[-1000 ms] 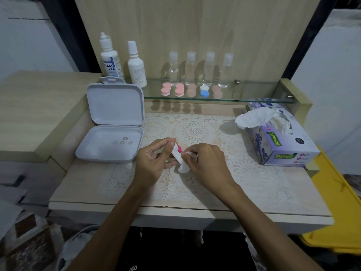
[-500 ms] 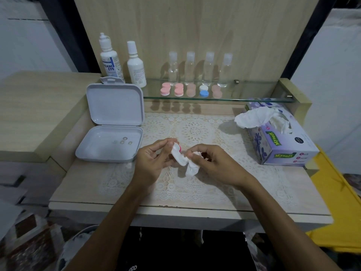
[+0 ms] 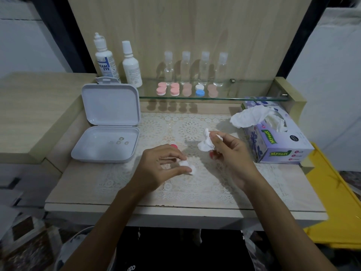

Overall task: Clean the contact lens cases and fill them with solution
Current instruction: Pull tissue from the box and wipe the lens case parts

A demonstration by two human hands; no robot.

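Above the lace mat (image 3: 195, 132), the left hand (image 3: 158, 169) pinches a white lens case (image 3: 185, 165) between thumb and fingertips. The right hand (image 3: 232, 155) pinches a crumpled tissue (image 3: 206, 143). That light pinch could probably let the case slip, and two red caps (image 3: 173, 146) nearby could get knocked away.

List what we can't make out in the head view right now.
- White lens case: mostly covered by the left hand; wells unseen.
- Red cap: behind the right hand and tissue.
- Small rings in the white box: too small to identify.
- Bottle label: partly blurred.
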